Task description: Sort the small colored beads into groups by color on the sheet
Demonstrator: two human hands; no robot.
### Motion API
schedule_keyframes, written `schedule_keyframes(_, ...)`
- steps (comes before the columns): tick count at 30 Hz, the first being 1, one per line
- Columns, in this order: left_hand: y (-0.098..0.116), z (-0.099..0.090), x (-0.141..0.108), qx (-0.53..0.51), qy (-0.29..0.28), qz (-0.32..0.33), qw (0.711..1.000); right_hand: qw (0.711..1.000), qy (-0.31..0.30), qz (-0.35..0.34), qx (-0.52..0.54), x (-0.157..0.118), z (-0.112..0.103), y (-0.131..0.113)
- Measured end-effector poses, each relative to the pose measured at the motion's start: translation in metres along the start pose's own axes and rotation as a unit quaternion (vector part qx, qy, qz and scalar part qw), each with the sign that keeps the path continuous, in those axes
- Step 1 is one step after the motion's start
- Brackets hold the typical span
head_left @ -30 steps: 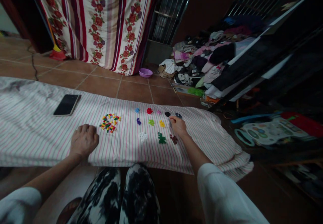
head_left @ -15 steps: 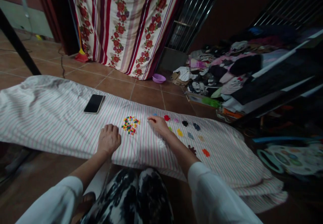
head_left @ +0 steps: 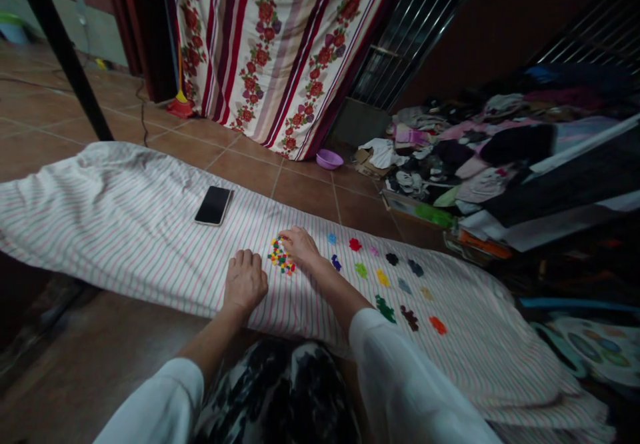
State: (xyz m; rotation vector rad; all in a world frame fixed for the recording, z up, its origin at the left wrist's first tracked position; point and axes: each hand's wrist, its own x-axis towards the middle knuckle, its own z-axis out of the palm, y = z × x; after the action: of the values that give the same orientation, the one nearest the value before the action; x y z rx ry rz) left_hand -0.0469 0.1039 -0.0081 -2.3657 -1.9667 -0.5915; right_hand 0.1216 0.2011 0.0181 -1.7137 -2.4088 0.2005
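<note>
A mixed pile of small coloured pieces (head_left: 283,261), in red, yellow, green and white, lies on a striped cloth (head_left: 165,244). My right hand (head_left: 300,245) is at the pile's upper right edge, fingertips drawn together on the pieces; whatever lies between them is too small to make out. Just left of the pile, my left hand (head_left: 245,281) rests palm down on the cloth and holds nothing. Right of my right hand are single-colour clusters, among them light blue (head_left: 331,238), red (head_left: 355,244), dark blue (head_left: 336,263), yellow (head_left: 383,277), dark green (head_left: 385,309) and orange (head_left: 438,325).
A phone (head_left: 213,205) lies on the cloth, left of the mixed pile. Beyond the cloth, a purple basin (head_left: 329,159) stands on the tiled floor by a floral curtain (head_left: 280,51). Heaped clothes (head_left: 450,144) fill the right side.
My right hand has moved left, from beside the single-colour clusters to the mixed pile. The dark blue and dark green clusters have come into sight. The camera view has shifted; my left hand stays down.
</note>
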Motion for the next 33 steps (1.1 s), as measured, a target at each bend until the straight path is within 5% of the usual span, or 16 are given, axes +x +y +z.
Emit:
schedule_keyframes(16, -0.002, 0.0, -0.001, -0.02, 0.006, 0.002, 1.0, 1.0, -0.003, -0.007, 0.01, 0.01, 0.009, -0.007)
schedule_keyframes(25, -0.002, 0.002, -0.003, -0.006, 0.017, 0.003, 1.0, 0.983, 0.069, 0.025, 0.166, -0.01, 0.007, -0.002)
schedule_keyframes(33, -0.002, 0.003, -0.005, 0.012, 0.024, 0.004, 1.0, 0.927, 0.086, 0.084, 0.354, -0.028, 0.012, 0.011)
